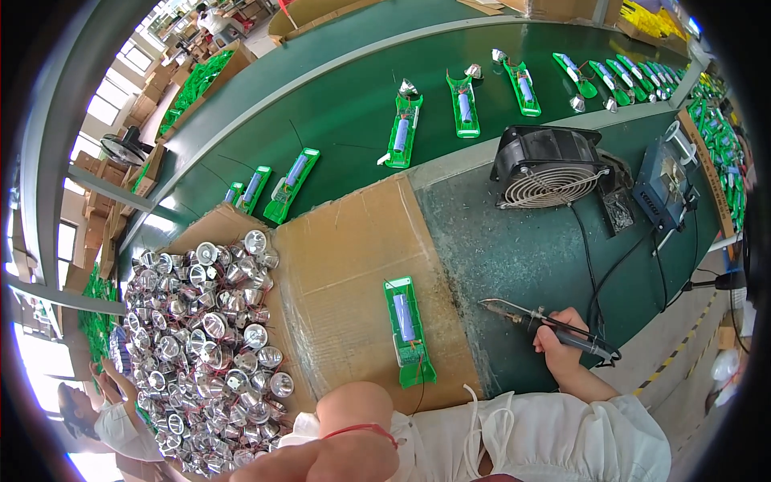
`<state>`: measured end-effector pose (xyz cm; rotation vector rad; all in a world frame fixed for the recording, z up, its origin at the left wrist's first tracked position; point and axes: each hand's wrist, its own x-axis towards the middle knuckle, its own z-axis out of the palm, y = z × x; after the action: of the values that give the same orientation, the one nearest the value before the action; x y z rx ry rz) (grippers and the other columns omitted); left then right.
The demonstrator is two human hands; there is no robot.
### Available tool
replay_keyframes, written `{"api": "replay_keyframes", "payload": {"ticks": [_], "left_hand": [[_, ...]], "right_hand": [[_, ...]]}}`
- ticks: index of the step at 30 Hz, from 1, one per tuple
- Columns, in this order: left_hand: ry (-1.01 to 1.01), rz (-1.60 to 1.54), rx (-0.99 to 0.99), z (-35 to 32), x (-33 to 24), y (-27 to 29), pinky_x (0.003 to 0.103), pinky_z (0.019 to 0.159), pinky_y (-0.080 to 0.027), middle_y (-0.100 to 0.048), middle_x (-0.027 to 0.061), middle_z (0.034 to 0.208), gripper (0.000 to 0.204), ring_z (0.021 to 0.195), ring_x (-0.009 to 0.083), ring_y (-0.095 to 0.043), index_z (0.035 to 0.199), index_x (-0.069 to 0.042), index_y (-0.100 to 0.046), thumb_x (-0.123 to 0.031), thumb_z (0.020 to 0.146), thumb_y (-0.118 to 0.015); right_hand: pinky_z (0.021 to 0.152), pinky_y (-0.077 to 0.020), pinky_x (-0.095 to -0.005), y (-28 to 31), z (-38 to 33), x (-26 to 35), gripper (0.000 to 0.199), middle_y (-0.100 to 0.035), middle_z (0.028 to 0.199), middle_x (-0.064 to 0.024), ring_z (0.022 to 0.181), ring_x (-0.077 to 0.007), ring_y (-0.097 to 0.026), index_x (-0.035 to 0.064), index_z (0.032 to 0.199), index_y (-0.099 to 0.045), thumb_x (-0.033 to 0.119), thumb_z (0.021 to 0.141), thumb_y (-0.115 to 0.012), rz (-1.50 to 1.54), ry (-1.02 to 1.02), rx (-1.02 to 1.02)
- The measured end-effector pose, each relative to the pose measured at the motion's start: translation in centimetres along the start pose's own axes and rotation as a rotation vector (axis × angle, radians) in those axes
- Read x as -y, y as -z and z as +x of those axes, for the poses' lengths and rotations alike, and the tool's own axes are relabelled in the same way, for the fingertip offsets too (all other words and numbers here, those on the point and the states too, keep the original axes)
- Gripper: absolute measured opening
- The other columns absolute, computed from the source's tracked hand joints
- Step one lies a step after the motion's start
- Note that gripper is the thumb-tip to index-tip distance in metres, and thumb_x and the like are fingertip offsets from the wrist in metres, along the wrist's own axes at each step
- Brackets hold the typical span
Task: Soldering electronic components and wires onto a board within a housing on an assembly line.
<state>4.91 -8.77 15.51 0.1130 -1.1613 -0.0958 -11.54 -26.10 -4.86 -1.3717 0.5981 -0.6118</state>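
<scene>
My right hand (560,344) is closed around the handle of a soldering iron (530,320), whose tip points left over the green bench mat. A thin tube-like piece lies along the iron. My left hand (333,458) is at the lower edge near my body, with a red string at the wrist; its fingers are hidden. On the cardboard in front of me lies a green circuit-board assembly (405,345) with a purple cylindrical battery (403,317) and wires. Neither hand touches it. To its left is a heap of silver reflector lamp heads (213,345) with red wires.
A black fan (550,169) with a wire guard stands behind the iron, beside a blue soldering station (665,189) with cables. Similar green assemblies (401,132) line the green conveyor belt (337,104) beyond. Another person (112,418) is at far left.
</scene>
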Motion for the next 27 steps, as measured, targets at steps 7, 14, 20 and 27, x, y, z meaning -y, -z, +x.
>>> {"api": "replay_keyframes", "payload": {"ticks": [7,14,20,27], "left_hand": [[-0.184,-0.082,-0.005,0.1,1.1,1.3,0.027,0.078,-0.045,-0.057,0.0005,0.097,0.014,0.092,0.0118,-0.053,0.085,-0.01,-0.059,0.001,0.076,-0.059],[-0.243,-0.067,-0.122,0.5,1.9,1.1,0.028,0.079,-0.046,-0.058,0.0058,0.09,0.022,0.087,0.0189,-0.054,0.082,-0.006,-0.054,0.007,0.068,-0.064],[-0.303,0.032,0.032,0.9,2.0,1.8,0.027,0.079,-0.048,-0.058,0.0061,0.09,0.023,0.089,0.0193,-0.054,0.081,-0.005,-0.053,0.009,0.066,-0.064],[-0.239,0.026,-0.037,1.0,1.5,1.8,0.028,0.08,-0.049,-0.059,0.0083,0.093,0.027,0.089,0.0196,-0.054,0.082,-0.004,-0.054,0.012,0.063,-0.063]], "right_hand": [[0.041,-0.0434,-0.0215,0.3,-0.2,0.0,0.014,-0.052,0.065,-0.0091,0.048,-0.0109,-0.054,-0.0002,0.076,-0.047,-0.004,0.072,-0.06,0.004,-0.023,-0.02],[0.041,-0.0433,-0.0219,0.6,-0.3,-0.1,0.018,-0.054,0.067,-0.0094,0.05,-0.011,-0.054,0.0008,0.076,-0.045,-0.002,0.072,-0.062,0.007,-0.047,0.0],[0.043,-0.0439,-0.0219,0.9,-0.2,-0.2,0.018,-0.054,0.068,-0.0095,0.051,-0.011,-0.055,0.0011,0.077,-0.045,-0.001,0.072,-0.062,0.018,-0.033,0.036],[0.043,-0.0444,-0.022,0.7,-0.2,0.0,0.017,-0.054,0.064,-0.0084,0.05,-0.011,-0.055,0.0012,0.076,-0.045,-0.001,0.072,-0.061,-0.012,-0.057,0.001]]}}
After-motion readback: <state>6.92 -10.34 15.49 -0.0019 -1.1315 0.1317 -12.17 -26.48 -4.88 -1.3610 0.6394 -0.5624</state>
